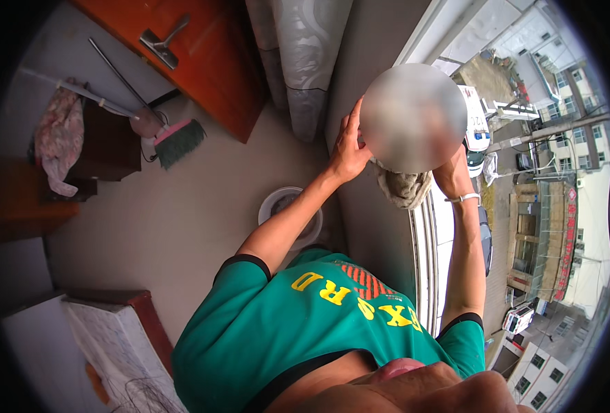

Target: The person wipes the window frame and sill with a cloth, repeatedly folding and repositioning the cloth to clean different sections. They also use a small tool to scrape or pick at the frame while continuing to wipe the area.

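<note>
My left hand (350, 149) is raised beside the window, with its fingertips running into a blurred round patch. My right hand (452, 173) is mostly covered by the same patch; a white band circles its wrist. Below the patch, between my hands, hangs a damp-looking beige-grey cloth (405, 187) over the window ledge. The blur hides what my fingers touch, so I cannot tell which hand holds the cloth. Pale window frame rails (425, 253) run down beneath the cloth, between my forearms.
A white bucket (264, 206) stands on the floor, partly behind my left forearm. Left are a broom (178, 142), an orange door (207, 57) and a draped cloth (59, 134). Grey curtains (305, 67) hang ahead. Outside the window are buildings (537, 232) and parked vehicles (518, 317).
</note>
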Motion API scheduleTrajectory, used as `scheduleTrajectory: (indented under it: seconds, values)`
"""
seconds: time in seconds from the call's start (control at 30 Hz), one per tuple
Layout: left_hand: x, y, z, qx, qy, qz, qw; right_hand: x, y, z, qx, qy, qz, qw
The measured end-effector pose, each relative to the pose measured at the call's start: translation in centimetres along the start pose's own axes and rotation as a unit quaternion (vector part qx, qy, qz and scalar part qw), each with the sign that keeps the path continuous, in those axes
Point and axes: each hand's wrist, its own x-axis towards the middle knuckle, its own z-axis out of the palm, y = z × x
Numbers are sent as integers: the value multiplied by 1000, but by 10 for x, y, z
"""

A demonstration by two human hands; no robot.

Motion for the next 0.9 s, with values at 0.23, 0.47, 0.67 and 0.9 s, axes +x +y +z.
scheduleTrajectory:
  seconds: [0.23,0.47,0.67,0.9]
  values:
    - [7,1,14,144,46,125,981,34,-3,2,-66,-39,-93,993]
    - [30,21,26,115,52,76,989,74,-11,31,-214,-102,-25,971]
    - [13,34,40,144,38,105,983,54,-6,10,-148,-134,-109,974]
    - [-103,55,66,252,-208,112,938,-70,8,-54,-82,-349,-75,930]
